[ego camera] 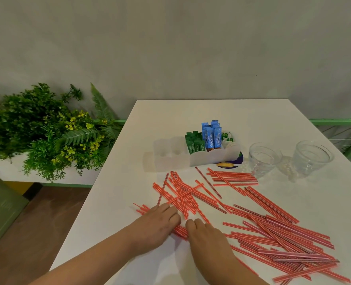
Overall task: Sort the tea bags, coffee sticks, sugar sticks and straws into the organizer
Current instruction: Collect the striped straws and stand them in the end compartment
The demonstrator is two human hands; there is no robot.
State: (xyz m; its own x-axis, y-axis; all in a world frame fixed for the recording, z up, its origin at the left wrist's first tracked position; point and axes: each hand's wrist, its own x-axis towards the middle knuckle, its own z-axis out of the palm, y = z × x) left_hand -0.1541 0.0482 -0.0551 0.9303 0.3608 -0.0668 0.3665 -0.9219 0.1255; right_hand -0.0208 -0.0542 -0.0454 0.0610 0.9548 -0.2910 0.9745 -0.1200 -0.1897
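**Both hands resting on scattered straws**

The left hand (158, 225) and right hand (208, 237) are lying palm-down on red straws (269, 229) strewn across the white counter (112, 212); whether either grip is pinching any, I cannot tell. The organizer (211, 157) is standing behind, holding green sugar sticks (194, 142), blue coffee sticks (211, 136) and tea bags (228, 138).
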